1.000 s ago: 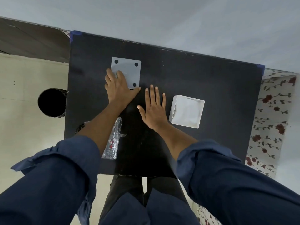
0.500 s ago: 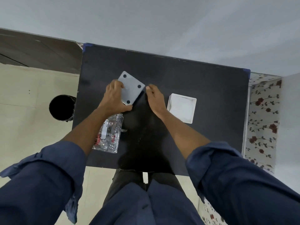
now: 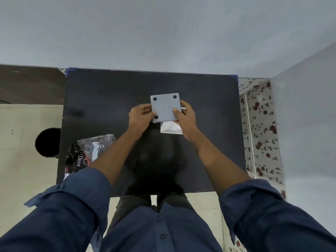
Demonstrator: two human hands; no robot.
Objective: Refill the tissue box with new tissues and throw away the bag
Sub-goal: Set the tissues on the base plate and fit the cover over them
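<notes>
A flat grey square base plate (image 3: pixel 165 107) with black round feet at its corners is held over the white tissue box (image 3: pixel 171 128), which stands on the black table (image 3: pixel 101 106). My left hand (image 3: pixel 141 117) grips the plate's left edge and my right hand (image 3: pixel 186 118) grips its right edge. The plate and my right hand hide most of the box; only its near side shows. A crumpled clear plastic bag (image 3: pixel 85 153) with dark print lies at the table's near left, partly under my left sleeve.
A round black bin (image 3: pixel 47 142) stands on the pale floor left of the table. A wall rises right behind the table's far edge, and a flower-patterned surface (image 3: pixel 260 128) borders its right side.
Both hands lifted the grey plate from the table's left middle and carried it right, over the white box. The plate has turned square to the box.
</notes>
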